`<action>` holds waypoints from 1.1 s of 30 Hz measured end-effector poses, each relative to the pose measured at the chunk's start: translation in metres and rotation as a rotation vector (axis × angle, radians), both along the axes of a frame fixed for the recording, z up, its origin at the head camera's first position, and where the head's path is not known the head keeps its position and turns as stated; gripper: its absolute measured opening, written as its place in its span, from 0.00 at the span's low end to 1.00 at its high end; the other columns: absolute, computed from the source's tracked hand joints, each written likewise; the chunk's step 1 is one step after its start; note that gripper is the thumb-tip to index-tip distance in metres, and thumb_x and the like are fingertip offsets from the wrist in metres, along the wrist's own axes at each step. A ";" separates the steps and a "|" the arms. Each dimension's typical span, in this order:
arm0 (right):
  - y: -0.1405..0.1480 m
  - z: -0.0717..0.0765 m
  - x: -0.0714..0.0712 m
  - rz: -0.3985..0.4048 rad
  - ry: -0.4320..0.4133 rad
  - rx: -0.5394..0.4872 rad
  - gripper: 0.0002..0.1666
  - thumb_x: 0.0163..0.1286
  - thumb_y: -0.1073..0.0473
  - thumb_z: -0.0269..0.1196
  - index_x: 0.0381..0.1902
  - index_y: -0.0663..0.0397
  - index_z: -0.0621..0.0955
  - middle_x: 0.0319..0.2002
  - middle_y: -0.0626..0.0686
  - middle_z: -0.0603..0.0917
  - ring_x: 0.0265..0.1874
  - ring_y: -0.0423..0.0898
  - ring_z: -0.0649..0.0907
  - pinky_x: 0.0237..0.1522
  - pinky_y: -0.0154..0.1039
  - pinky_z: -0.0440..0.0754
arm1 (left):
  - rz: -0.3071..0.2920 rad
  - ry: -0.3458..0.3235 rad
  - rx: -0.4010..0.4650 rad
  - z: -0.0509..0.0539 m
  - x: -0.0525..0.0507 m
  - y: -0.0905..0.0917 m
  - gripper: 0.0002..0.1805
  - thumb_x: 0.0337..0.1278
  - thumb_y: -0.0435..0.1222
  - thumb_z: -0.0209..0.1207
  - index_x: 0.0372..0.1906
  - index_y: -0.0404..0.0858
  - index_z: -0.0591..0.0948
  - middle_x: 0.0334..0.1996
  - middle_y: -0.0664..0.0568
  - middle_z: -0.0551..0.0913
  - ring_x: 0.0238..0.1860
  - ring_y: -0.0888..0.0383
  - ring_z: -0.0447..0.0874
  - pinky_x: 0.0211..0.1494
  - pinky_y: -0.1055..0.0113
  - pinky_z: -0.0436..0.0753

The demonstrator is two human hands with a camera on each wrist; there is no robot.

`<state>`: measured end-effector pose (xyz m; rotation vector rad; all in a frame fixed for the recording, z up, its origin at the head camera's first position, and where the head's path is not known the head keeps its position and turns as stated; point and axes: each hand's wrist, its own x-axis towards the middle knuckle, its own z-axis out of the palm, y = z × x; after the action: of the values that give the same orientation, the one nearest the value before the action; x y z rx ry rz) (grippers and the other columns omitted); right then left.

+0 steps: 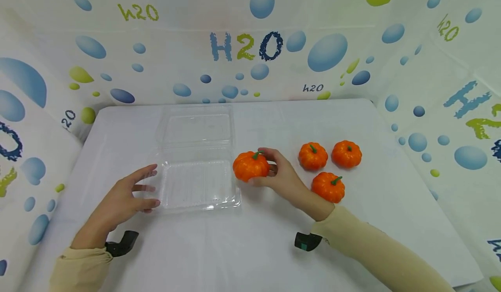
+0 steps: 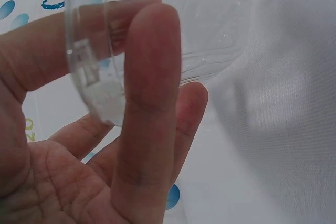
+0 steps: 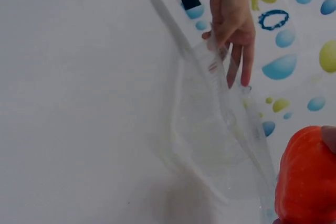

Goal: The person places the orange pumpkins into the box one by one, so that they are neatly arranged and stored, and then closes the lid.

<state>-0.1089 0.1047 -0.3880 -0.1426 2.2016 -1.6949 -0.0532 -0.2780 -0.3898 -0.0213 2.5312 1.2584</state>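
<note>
My right hand [image 1: 283,177] grips a small orange toy pumpkin [image 1: 249,167] with a green stem, beside the right edge of a clear plastic clamshell box [image 1: 195,183]. Part of that pumpkin [image 3: 307,179] fills the lower right corner of the right wrist view. The box stands open on the table, its lid [image 1: 197,127] laid back away from me. At the box's left edge is my left hand [image 1: 121,198], fingers spread and gently bent. In the left wrist view, clear plastic [image 2: 210,19] shows between the thumb and the fingers; a firm pinch is not visible.
Three more toy pumpkins stand on the right: one at the back left [image 1: 313,156], another at the back right [image 1: 346,154], and one nearer [image 1: 328,187], close by my right forearm. A white cloth [image 1: 270,248] covers the table. Patterned curtains [image 1: 176,44] surround it.
</note>
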 end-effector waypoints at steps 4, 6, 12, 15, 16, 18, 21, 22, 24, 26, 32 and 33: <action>-0.013 0.011 -0.002 0.054 -0.039 -0.085 0.45 0.59 0.59 0.76 0.72 0.49 0.68 0.67 0.50 0.72 0.60 0.50 0.79 0.62 0.44 0.78 | 0.002 -0.004 0.010 -0.002 0.000 -0.001 0.54 0.50 0.29 0.73 0.80 0.37 0.54 0.74 0.32 0.60 0.61 0.31 0.74 0.37 0.64 0.88; -0.021 0.016 -0.003 0.080 -0.053 -0.125 0.44 0.60 0.60 0.75 0.71 0.51 0.69 0.66 0.51 0.73 0.59 0.50 0.80 0.60 0.42 0.79 | 0.003 -0.005 0.017 -0.003 0.001 -0.002 0.54 0.50 0.29 0.73 0.80 0.38 0.55 0.74 0.33 0.60 0.61 0.31 0.74 0.37 0.64 0.88; -0.044 0.029 -0.010 0.127 -0.061 -0.189 0.37 0.66 0.57 0.71 0.70 0.54 0.71 0.62 0.52 0.79 0.56 0.50 0.82 0.58 0.43 0.81 | 0.004 0.000 0.022 -0.004 0.002 -0.002 0.54 0.50 0.29 0.73 0.80 0.38 0.55 0.73 0.33 0.61 0.61 0.31 0.73 0.38 0.64 0.88; -0.055 0.033 -0.015 0.133 -0.070 -0.208 0.35 0.68 0.55 0.68 0.69 0.56 0.71 0.61 0.54 0.80 0.55 0.50 0.82 0.58 0.46 0.82 | 0.005 0.001 0.022 -0.004 0.001 -0.001 0.54 0.50 0.30 0.73 0.80 0.38 0.55 0.73 0.33 0.61 0.61 0.32 0.73 0.38 0.64 0.88; -0.058 0.033 -0.017 0.132 -0.081 -0.218 0.34 0.69 0.55 0.67 0.69 0.57 0.71 0.60 0.54 0.81 0.55 0.50 0.82 0.58 0.47 0.82 | 0.006 -0.001 0.021 -0.003 0.001 -0.001 0.54 0.50 0.30 0.73 0.80 0.38 0.55 0.73 0.33 0.61 0.61 0.32 0.74 0.38 0.64 0.88; -0.065 0.034 -0.021 0.130 -0.104 -0.228 0.34 0.69 0.54 0.67 0.69 0.58 0.71 0.59 0.54 0.81 0.54 0.50 0.82 0.58 0.48 0.81 | 0.007 -0.007 0.016 -0.003 0.001 0.000 0.54 0.50 0.30 0.73 0.80 0.38 0.55 0.74 0.33 0.61 0.61 0.32 0.74 0.38 0.64 0.88; -0.076 0.036 -0.026 0.128 -0.147 -0.229 0.34 0.69 0.52 0.67 0.68 0.58 0.70 0.58 0.54 0.82 0.52 0.50 0.83 0.57 0.48 0.82 | 0.006 -0.012 0.001 -0.002 0.001 0.001 0.53 0.51 0.31 0.73 0.80 0.38 0.55 0.73 0.33 0.61 0.60 0.32 0.74 0.39 0.64 0.88; -0.079 0.036 -0.027 0.132 -0.159 -0.223 0.35 0.69 0.51 0.67 0.68 0.58 0.70 0.57 0.53 0.82 0.51 0.50 0.83 0.57 0.48 0.82 | 0.006 -0.012 -0.004 -0.002 0.001 0.001 0.53 0.52 0.31 0.72 0.80 0.38 0.55 0.73 0.33 0.61 0.60 0.33 0.74 0.39 0.63 0.88; -0.085 0.038 -0.030 0.140 -0.179 -0.199 0.35 0.69 0.50 0.67 0.68 0.57 0.71 0.56 0.52 0.83 0.50 0.50 0.84 0.55 0.46 0.83 | 0.005 -0.012 -0.011 -0.001 0.001 0.001 0.53 0.52 0.32 0.72 0.80 0.38 0.55 0.73 0.33 0.62 0.60 0.33 0.75 0.39 0.63 0.88; -0.090 0.040 -0.032 0.157 -0.189 -0.170 0.35 0.69 0.48 0.67 0.68 0.57 0.71 0.54 0.51 0.83 0.51 0.53 0.84 0.53 0.44 0.84 | 0.005 -0.012 -0.014 -0.001 0.001 0.002 0.53 0.52 0.32 0.72 0.80 0.38 0.55 0.73 0.33 0.62 0.60 0.33 0.75 0.39 0.63 0.88; -0.104 0.048 -0.044 0.202 -0.197 -0.097 0.33 0.69 0.45 0.66 0.64 0.56 0.73 0.50 0.49 0.84 0.51 0.56 0.83 0.52 0.44 0.84 | 0.009 -0.021 -0.021 -0.001 0.000 0.002 0.53 0.52 0.32 0.73 0.80 0.39 0.54 0.73 0.33 0.61 0.60 0.33 0.75 0.39 0.62 0.88; -0.106 0.048 -0.045 0.204 -0.206 -0.091 0.33 0.69 0.45 0.67 0.64 0.56 0.73 0.49 0.49 0.84 0.51 0.57 0.84 0.52 0.44 0.84 | 0.008 -0.023 -0.020 -0.002 0.000 0.002 0.53 0.52 0.32 0.73 0.80 0.39 0.54 0.74 0.33 0.61 0.60 0.33 0.75 0.39 0.62 0.88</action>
<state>-0.1540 -0.0015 -0.3402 -0.1994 1.8943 -1.6193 -0.0533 -0.2758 -0.3915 -0.0510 2.5263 1.2287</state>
